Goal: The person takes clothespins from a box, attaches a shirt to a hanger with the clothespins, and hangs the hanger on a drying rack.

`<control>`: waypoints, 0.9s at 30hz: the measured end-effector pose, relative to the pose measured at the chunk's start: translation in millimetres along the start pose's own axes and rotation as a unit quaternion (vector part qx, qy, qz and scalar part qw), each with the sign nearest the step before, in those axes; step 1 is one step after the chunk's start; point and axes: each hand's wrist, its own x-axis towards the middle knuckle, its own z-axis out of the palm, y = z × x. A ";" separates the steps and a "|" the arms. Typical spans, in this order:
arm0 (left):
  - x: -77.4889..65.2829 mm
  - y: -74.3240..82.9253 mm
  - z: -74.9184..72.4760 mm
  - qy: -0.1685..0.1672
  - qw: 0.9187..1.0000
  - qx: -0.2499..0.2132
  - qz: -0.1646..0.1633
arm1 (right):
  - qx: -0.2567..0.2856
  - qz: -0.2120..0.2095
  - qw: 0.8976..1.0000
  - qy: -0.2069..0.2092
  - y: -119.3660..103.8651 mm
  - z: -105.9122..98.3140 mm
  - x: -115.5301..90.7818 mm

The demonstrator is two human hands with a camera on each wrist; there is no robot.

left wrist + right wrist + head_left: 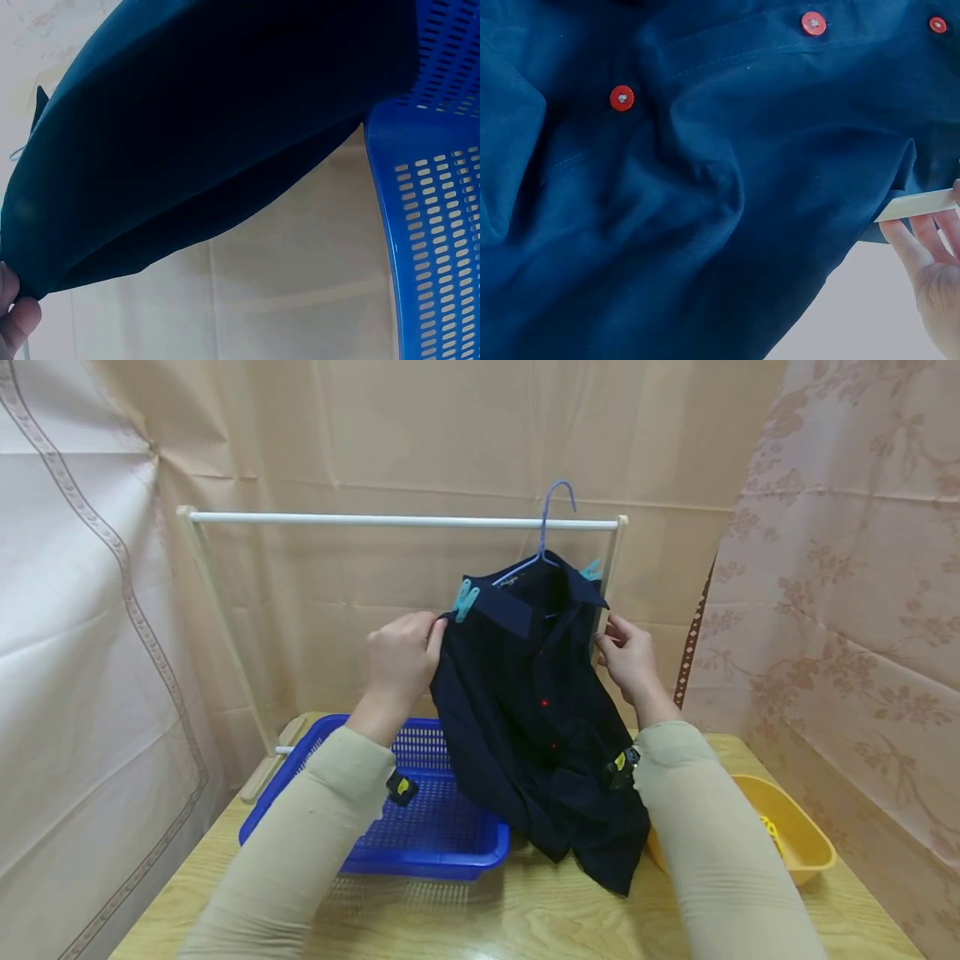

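Observation:
A dark navy button-up shirt with red buttons is on a lilac hanger, whose hook rises above the white rack's top bar. Teal clothespins sit at the shirt's left shoulder; another teal clothespin is at the right shoulder. My left hand pinches the shirt's edge just below the left clothespins; thumb and fingertip show in the left wrist view. At the other side, my right hand holds the rack's pale upright beside the shirt, fingers behind it. The shirt hides part of that upright.
A blue perforated basket stands under the rack, partly behind the shirt. On the right, a yellow basin holds small yellow pieces, partly hidden by my right sleeve. The wooden table is backed by beige curtains.

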 end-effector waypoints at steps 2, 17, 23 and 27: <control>0.1 2.8 0.6 -0.005 1.000 -0.003 0.000 | -0.002 -0.002 1.000 -0.001 -0.1 -0.6 -0.1; -4.8 9.4 12.6 -0.020 1.000 -0.012 -0.003 | 0.001 -0.003 1.000 0.006 0.8 -0.8 0.5; -7.5 14.0 16.3 -0.031 0.999 -0.015 -0.005 | 0.000 -0.010 1.000 0.010 1.7 0.2 2.1; -10.3 16.3 18.8 -0.038 0.999 -0.018 -0.002 | -0.001 -0.009 1.000 0.009 2.0 0.7 1.0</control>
